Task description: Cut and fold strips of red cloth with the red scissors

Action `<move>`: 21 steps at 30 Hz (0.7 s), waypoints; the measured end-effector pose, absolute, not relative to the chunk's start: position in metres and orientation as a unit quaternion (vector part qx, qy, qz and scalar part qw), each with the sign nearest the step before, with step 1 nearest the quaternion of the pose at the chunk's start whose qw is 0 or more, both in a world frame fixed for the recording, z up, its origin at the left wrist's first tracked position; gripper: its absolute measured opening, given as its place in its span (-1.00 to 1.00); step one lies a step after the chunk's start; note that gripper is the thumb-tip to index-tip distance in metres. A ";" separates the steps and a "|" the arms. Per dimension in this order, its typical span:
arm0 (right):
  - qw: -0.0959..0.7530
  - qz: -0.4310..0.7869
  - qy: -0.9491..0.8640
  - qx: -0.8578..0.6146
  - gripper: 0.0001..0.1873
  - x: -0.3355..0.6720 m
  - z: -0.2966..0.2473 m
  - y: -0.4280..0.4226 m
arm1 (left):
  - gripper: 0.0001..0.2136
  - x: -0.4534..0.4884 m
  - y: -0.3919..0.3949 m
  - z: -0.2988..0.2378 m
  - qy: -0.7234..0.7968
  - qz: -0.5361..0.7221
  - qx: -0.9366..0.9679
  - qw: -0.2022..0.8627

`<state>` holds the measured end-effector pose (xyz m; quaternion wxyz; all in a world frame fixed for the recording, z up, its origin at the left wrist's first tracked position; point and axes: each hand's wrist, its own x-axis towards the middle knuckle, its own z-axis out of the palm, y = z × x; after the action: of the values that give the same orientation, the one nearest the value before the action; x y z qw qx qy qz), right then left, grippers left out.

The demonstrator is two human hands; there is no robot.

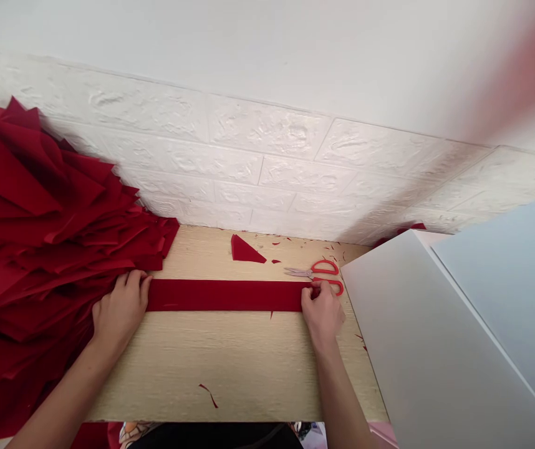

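Note:
A long dark red fabric strip [225, 295], smooth and straight-edged, lies flat across the wooden table. At its left end my left hand [125, 305] is closed, its fingertips pressed on the cloth beside the fabric pile. My right hand [322, 310] pinches the strip's right end between thumb and fingers. Just behind my right hand lie scissors [317, 272] with red handles, their blades pointing left; the hand partly overlaps the lower handle. A small red fabric scrap [247, 249] rests behind the strip.
A large heap of red fabric pieces [57, 206] fills the left side. Along the back runs a white brick-patterned wall [230, 168]. A white box-like panel [417, 324] bounds the right. Thin red offcuts [209, 395] are scattered on the wooden table [239, 362].

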<state>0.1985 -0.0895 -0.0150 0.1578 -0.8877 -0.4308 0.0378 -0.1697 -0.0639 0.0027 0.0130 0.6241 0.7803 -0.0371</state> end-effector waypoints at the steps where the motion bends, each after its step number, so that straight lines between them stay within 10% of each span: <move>1: 0.159 0.036 -0.430 -0.888 -0.74 0.199 -0.015 -0.090 | -0.55 -0.170 -0.064 0.002 0.782 -0.035 0.622 0.013; 21: 0.164 0.003 -0.478 -0.863 -0.77 0.196 -0.019 -0.094 | -0.57 -0.169 -0.055 -0.013 0.813 -0.001 0.582 -0.026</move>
<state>0.1963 -0.0939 -0.0192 0.1639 -0.8630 -0.4779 0.0034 -0.1693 -0.0547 -0.0133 -0.0255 0.5818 0.8129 -0.0009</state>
